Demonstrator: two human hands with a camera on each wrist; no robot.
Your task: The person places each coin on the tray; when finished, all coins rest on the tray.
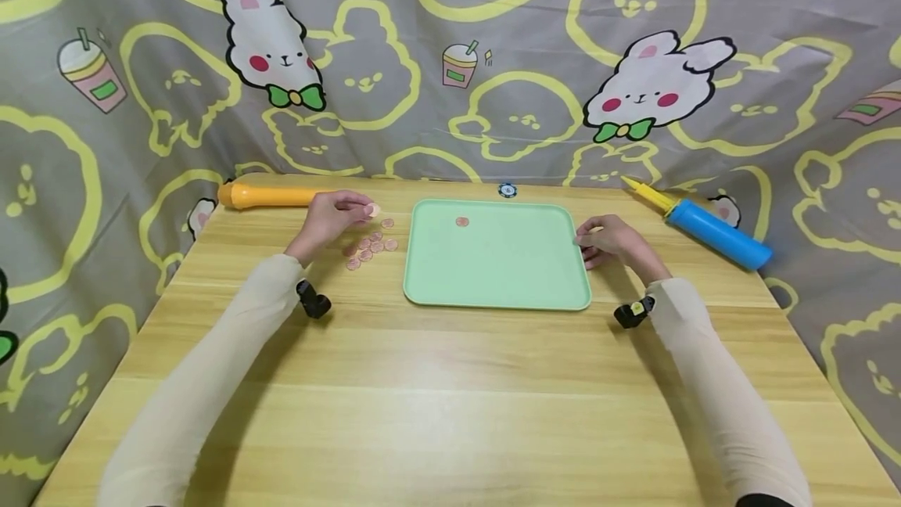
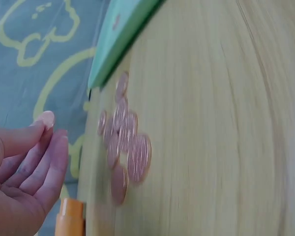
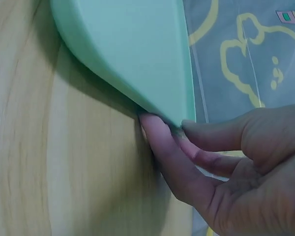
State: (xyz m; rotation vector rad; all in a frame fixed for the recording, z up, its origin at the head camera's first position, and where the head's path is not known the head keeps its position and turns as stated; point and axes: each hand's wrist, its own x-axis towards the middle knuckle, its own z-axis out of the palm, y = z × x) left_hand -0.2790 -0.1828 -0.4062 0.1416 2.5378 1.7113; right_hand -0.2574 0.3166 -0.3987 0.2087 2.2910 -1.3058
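A grey cloth (image 1: 380, 45) printed with yellow outlines and white rabbits hangs behind a wood-grain table (image 1: 450, 397). Two cream sleeves (image 1: 218, 366) reach forward over it from the lower corners, angled inward, a small black camera (image 1: 313, 300) at each wrist. Between the hands lies a pale green tray (image 1: 493, 272). Beyond the right hand sits a blue pump (image 1: 718, 233) with a yellow nozzle, set diagonally; at the back left, an orange rod-shaped object (image 1: 271, 196) lies crosswise, its near end hidden by the left hand in the head view.

The right hand (image 1: 612, 237) turns inward at the tray's right side, fingers bent, thumb and fingertips pinching the rim. The left hand (image 1: 331, 217) is held up above the table with its fingers pointing toward the tray, thumb pressed against a bent forefinger, the other fingers curved below.

A dark-edged chip (image 1: 507, 190) rests behind the tray. Copper-coloured discs (image 1: 376, 246) cluster left of it; one disc (image 1: 461, 221) lies inside, near its back edge, and another (image 2: 47, 118) is pinched in the left hand's fingertips.
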